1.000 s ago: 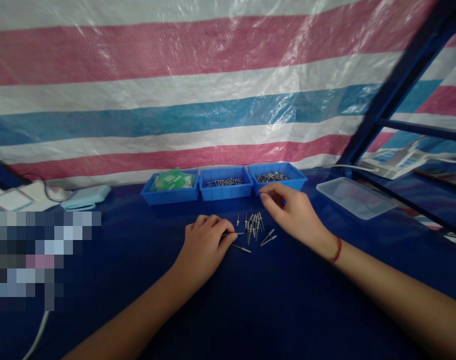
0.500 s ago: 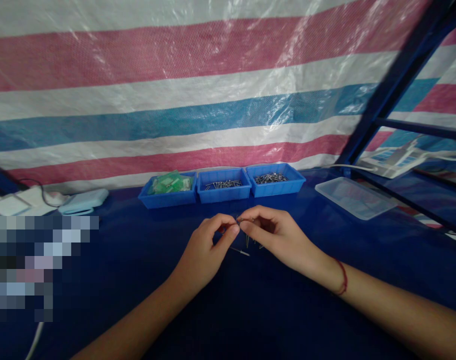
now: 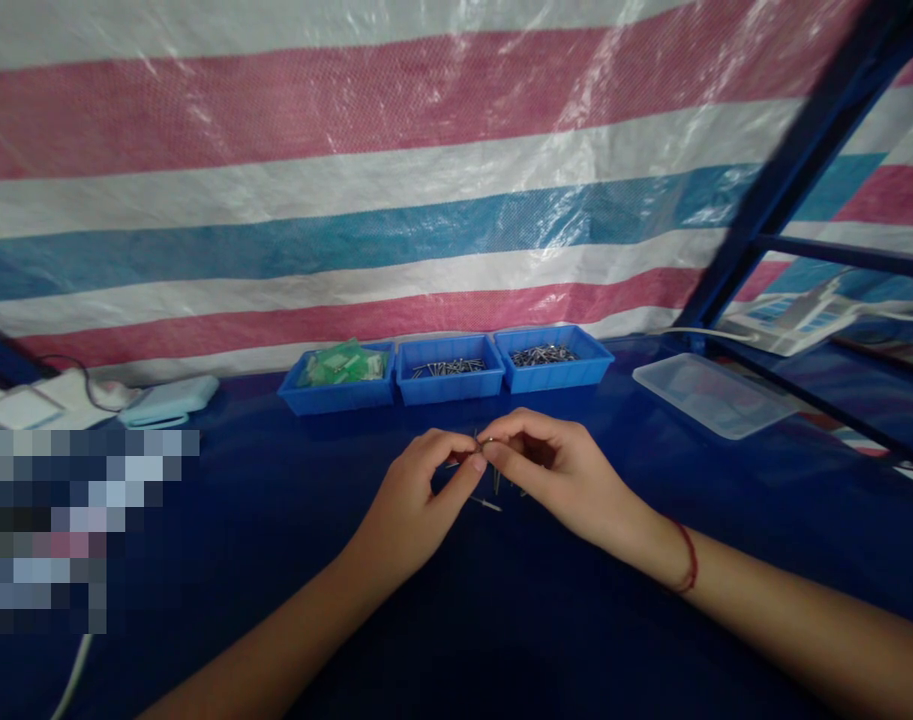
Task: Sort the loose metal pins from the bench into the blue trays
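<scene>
Above the blue tabletop, my left hand and my right hand meet at the fingertips. My left thumb and forefinger pinch a small thin metal piece, mostly hidden by the fingers. Closed in the same way, my right thumb and forefinger pinch a small shiny metal piece right against it. Whether these are one part or two I cannot tell. Under the hands lies a thin metal pin with a thicker pale end, and several similar pins show partly beneath my right hand.
Behind the hands stand three blue bins: one with green packets, two with loose metal pins. A translucent lid lies right, beside a blue metal frame. Light-blue case at left; striped sheet behind.
My left fingertips have shifted slightly right, closer against my right fingertips. A shiny bit now shows at my right fingertips. The bins and the loose pins lie as before.
</scene>
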### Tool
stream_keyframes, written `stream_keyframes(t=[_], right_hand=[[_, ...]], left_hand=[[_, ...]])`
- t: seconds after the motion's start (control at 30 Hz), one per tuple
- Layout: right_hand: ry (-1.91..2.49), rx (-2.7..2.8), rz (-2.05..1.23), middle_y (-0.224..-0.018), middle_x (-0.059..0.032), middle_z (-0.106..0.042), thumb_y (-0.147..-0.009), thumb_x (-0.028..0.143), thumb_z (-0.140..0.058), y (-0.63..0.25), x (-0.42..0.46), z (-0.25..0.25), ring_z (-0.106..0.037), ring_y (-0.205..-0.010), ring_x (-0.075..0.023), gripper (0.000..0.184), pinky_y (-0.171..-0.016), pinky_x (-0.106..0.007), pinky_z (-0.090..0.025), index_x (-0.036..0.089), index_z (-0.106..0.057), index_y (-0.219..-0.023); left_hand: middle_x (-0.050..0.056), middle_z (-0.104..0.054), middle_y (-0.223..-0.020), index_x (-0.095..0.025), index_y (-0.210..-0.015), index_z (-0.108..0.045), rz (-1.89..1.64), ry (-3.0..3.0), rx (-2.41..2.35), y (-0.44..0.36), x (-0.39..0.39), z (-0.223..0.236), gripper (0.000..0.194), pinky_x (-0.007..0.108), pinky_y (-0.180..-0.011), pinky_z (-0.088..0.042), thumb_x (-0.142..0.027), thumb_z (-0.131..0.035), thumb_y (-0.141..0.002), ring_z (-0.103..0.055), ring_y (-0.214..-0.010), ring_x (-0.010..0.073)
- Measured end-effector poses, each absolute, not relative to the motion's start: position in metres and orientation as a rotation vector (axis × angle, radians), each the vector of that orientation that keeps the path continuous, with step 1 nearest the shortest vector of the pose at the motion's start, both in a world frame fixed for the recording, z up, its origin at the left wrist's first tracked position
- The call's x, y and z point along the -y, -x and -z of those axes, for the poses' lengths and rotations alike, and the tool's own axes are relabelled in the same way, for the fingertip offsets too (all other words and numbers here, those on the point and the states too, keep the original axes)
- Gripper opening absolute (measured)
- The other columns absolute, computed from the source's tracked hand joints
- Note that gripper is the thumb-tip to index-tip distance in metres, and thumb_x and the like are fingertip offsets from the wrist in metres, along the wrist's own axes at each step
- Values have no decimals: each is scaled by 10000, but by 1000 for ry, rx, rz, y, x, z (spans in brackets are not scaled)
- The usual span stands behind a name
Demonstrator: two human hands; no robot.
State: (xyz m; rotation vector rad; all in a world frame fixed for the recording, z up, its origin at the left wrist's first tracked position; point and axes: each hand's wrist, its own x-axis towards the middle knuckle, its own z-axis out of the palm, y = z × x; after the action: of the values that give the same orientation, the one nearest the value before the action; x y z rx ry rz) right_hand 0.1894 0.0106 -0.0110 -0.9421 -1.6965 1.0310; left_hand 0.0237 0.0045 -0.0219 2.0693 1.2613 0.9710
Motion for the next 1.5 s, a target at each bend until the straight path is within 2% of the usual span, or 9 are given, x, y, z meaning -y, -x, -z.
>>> stream_keyframes(t=[0.33,0.53,0.73,0.87,1.0,1.13,1.23,1.3,1.5], right_hand=[[953,1741,-933,-747,-22,-608,-816,284,-569,-191,-8,12,-514,-616,-111,134,-542,-250,-395,171,-640,-822],[970,1716,-932,-653,15,-538,-811,287,-574,-190,-10,13,-463,-564,-93,127,-510,-231,-378,174,-632,-806],[1011,1750,-1012,-734,-17,-604,-820,290,-551,-190,-11,16,-532,-640,-121,152,-597,-263,-430,168,-643,-817],[979,1781,-1107,-746,-12,-597,-817,277,-547,-188,-8,15,-541,-673,-115,153,-625,-254,-432,165,-642,-776],[1008,1691,-1250,-589,35,-513,-809,254,-526,-189,-13,12,-455,-542,-77,166,-521,-210,-376,161,-610,-699],[1138,1308,-1076,-594,34,-477,-778,325,-567,-202,-36,11,-394,-485,-62,181,-438,-195,-316,154,-618,-748],[1238,1010,-1151,-711,5,-522,-745,362,-595,-217,-56,11,-402,-476,-57,219,-392,-190,-306,158,-613,-822],[1281,919,-1209,-683,8,-511,-753,338,-560,-224,-63,12,-383,-442,-61,191,-359,-194,-279,166,-593,-830],[1252,1004,-1305,-640,23,-479,-736,281,-545,-214,-50,14,-367,-433,-54,135,-365,-196,-248,154,-578,-766]], left_hand=[[-10,-612,-826,-199,-832,-598,-1072,-2080,-1309,-23,-5,20,50,272,-742,-423,-199,-549,-838,-566,-783,137],[-7,-613,-819,-206,-826,-593,-1159,-2082,-1348,-23,-3,17,38,289,-746,-435,-194,-557,-824,-571,-791,149],[-6,-594,-798,-191,-807,-581,-1205,-2057,-1337,-24,-2,16,37,278,-740,-436,-209,-559,-829,-570,-782,143],[-4,-586,-797,-185,-794,-563,-1196,-2048,-1345,-24,-1,15,64,273,-738,-434,-226,-545,-839,-565,-779,139],[1,-592,-804,-187,-859,-552,-1039,-2066,-1393,-20,-2,14,114,283,-708,-439,-295,-513,-860,-570,-758,149],[27,-606,-852,-192,-914,-565,-727,-2236,-1445,-16,-3,14,205,318,-692,-445,-378,-497,-862,-581,-765,184],[62,-609,-943,-188,-921,-589,-504,-2446,-1459,-12,-3,16,200,391,-766,-439,-360,-521,-845,-581,-860,240],[78,-605,-965,-179,-944,-599,-405,-2514,-1462,-10,-3,17,202,413,-784,-438,-337,-512,-852,-578,-884,257],[74,-601,-898,-159,-838,-613,-282,-2526,-1458,-9,-5,15,174,360,-761,-456,-218,-456,-887,-586,-841,223]])
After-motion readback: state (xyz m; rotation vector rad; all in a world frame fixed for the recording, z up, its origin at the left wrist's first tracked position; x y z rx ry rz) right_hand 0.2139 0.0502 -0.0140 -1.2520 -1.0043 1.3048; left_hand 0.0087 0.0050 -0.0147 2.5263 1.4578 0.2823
